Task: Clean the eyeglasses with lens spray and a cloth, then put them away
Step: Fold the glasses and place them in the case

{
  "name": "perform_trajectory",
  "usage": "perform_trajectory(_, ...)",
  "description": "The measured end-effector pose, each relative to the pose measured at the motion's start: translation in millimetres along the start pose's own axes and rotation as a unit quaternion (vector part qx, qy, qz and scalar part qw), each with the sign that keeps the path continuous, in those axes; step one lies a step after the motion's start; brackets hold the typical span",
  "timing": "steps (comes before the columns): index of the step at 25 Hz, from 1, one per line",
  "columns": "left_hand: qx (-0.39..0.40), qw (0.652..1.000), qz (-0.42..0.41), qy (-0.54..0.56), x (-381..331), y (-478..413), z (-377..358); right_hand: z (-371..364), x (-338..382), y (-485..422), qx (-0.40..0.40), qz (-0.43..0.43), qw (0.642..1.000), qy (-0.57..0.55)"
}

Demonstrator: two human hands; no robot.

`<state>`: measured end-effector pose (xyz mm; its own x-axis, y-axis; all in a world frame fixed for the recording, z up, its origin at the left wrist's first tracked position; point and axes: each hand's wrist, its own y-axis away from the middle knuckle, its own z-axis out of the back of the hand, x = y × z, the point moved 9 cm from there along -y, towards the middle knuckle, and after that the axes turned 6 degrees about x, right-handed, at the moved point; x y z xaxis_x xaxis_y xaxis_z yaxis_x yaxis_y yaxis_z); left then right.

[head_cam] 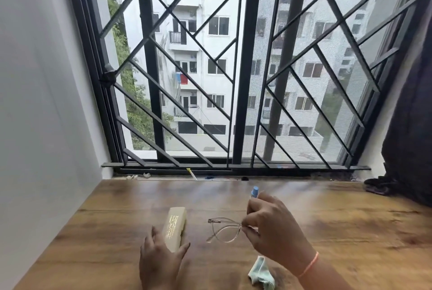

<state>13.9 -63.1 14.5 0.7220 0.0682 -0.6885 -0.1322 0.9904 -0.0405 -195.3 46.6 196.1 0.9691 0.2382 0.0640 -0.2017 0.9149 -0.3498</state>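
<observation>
Clear-framed eyeglasses (pixel 223 230) hang just above the wooden table (pixel 339 231), pinched near the bridge by my right hand (pixel 273 226). A small spray bottle with a blue cap (pixel 254 191) stands just behind that hand, its lower part hidden. A cream glasses case (pixel 174 226) with gold lettering lies closed on the table to the left. My left hand (pixel 160 264) rests on the case's near end, fingers spread around it. A crumpled pale green cloth (pixel 261 273) lies on the table near the front, below my right wrist.
A barred window (pixel 240 79) stands behind the table, with small scraps along its sill (pixel 163 174). A white wall (pixel 42 102) borders the left side. A dark curtain (pixel 411 126) hangs at the right, with dark fabric (pixel 378 184) bunched on the table's far right corner.
</observation>
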Motion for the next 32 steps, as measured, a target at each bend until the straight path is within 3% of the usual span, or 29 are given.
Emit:
perform_trajectory(6,0.032,0.997,0.028,0.066,10,-5,-12,-7,-4,1,0.004,-0.001,1.0,-0.001)
perform_trajectory(11,0.062,0.992,-0.018,0.107,15,-9,-14,-20,4,-2,0.022,0.01,1.0,0.009)
perform_trajectory(16,0.202,0.955,-0.109,0.188,-9,2,-37,-38,8,10,0.045,0.025,0.999,-0.004)
perform_trajectory(21,0.299,0.921,-0.141,0.207,-22,7,-64,-64,9,30,0.1,0.042,0.994,-0.004)
perform_trajectory(26,0.312,0.92,-0.13,0.199,-18,3,-70,-100,24,36,0.161,0.076,0.984,-0.032)
perform_trajectory(32,0.318,0.918,-0.142,0.19,-17,2,-72,-128,31,38,0.212,0.043,0.974,0.066)
